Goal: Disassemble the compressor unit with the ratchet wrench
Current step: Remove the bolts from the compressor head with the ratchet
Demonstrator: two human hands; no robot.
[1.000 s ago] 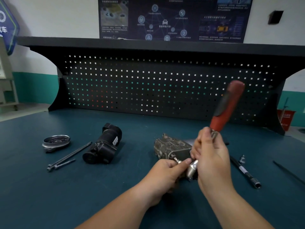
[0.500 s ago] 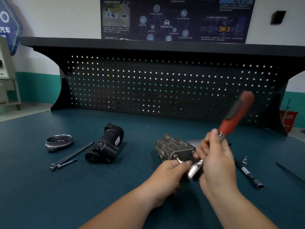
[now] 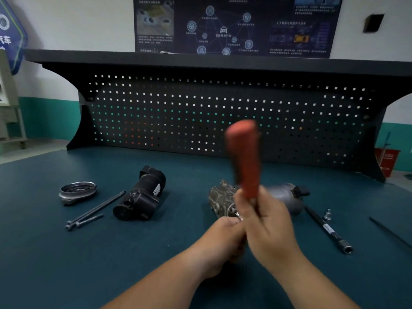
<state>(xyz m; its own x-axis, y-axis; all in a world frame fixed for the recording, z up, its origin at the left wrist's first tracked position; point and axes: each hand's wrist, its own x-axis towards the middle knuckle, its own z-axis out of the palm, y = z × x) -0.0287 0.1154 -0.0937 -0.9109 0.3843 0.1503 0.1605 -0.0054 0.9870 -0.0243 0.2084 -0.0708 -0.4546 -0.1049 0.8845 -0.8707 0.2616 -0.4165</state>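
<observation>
Bench (image 3: 44,253) layout, left to right: a metal ring (image 3: 77,191) lies far left, with long bolts (image 3: 95,208) just right of it, side by side. A black housing (image 3: 140,195) lies on its side next to the bolts. The compressor (image 3: 219,197) lies on the bench at centre, just beyond both hands. The left hand (image 3: 223,241) grips its near end, fingers curled and pressed together, thumb beside a small bright metal part. The wrench (image 3: 245,157) stands nearly upright over the compressor; its red handle is blurred and its head is hidden behind the hands. The right hand (image 3: 269,230) grips the wrench just below the red handle, fingers wrapped together around it. An extension bar (image 3: 327,230) lies right of the compressor, with a small bit (image 3: 327,214) upright beside it. A thin rod (image 3: 390,233) lies far right. A pegboard (image 3: 200,112) stands at the far edge.
</observation>
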